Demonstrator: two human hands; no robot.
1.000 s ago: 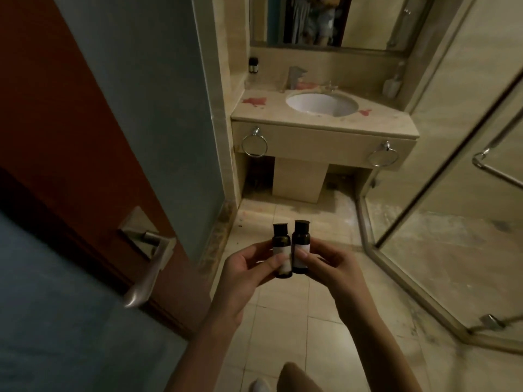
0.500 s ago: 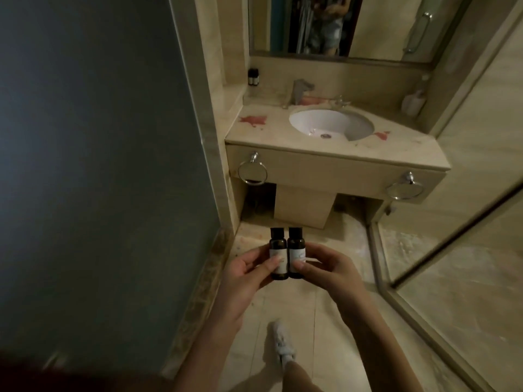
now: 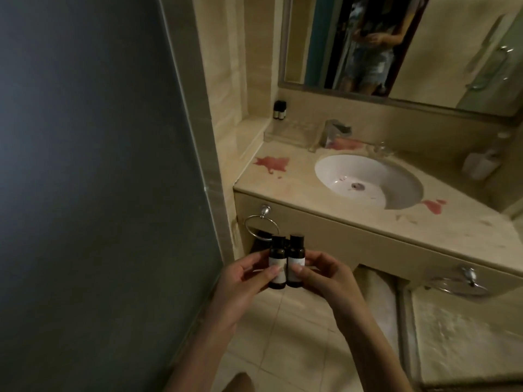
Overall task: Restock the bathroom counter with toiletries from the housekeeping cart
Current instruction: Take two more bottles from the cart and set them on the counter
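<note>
I hold two small dark toiletry bottles with black caps and pale labels upright, side by side, in front of the vanity. My left hand pinches the left bottle and my right hand pinches the right bottle. The beige stone bathroom counter lies ahead and slightly right, with red stains near its left end and right of the white sink. Two more small dark bottles stand on the ledge at the counter's back left corner.
A clear tray sits behind the tap. A white dispenser is at the counter's far right. Towel rings hang on the vanity front. A dark wall fills the left. The mirror reflects a person. Shower glass stands right.
I have moved further into the bathroom; the counter and sink appear closer and larger. The door has left the view. Both hands keep the same grip on the two bottles.
</note>
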